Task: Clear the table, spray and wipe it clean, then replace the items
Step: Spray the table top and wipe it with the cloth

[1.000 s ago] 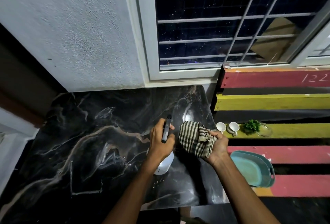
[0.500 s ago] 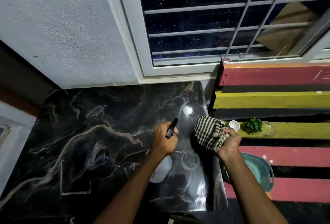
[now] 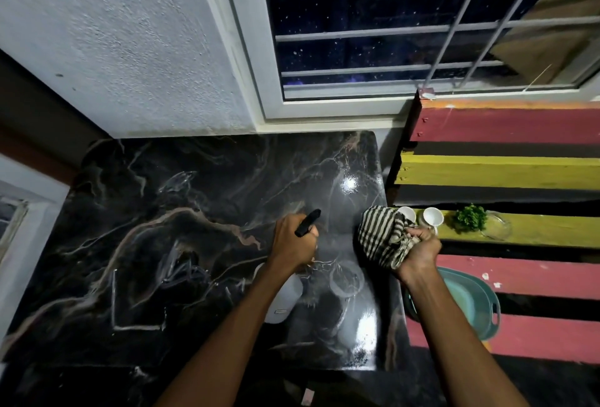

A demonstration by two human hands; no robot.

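Two hands work over a black marble-patterned table [image 3: 162, 244] set against a white textured wall [image 3: 113, 33] below a barred window [image 3: 406, 33]. The left hand [image 3: 293, 241] is curled round the neck of a white spray bottle [image 3: 284, 299], whose black trigger head [image 3: 307, 227] juts up and right above the knuckles; the bottle's body hangs below the wrist over the tabletop. A small label shows low on the bottle, too small to read. The right hand [image 3: 420, 252] clutches a bunched black-and-cream striped cloth [image 3: 381, 236], held at the table's right edge. Pale ring marks and streaks lie on the glossy top between the two forearms.

Just right of the table stands a slatted bench [image 3: 519, 127] painted in red and yellow bands. On its yellow slat sit two small white cups [image 3: 431, 216], partly behind the cloth, then a sprig of green herbs [image 3: 470, 218] beside a clear glass dish [image 3: 496, 228]. A teal tray with handles [image 3: 480, 306] rests on the lower red slats, partly hidden by the right forearm. No writing can be read anywhere.
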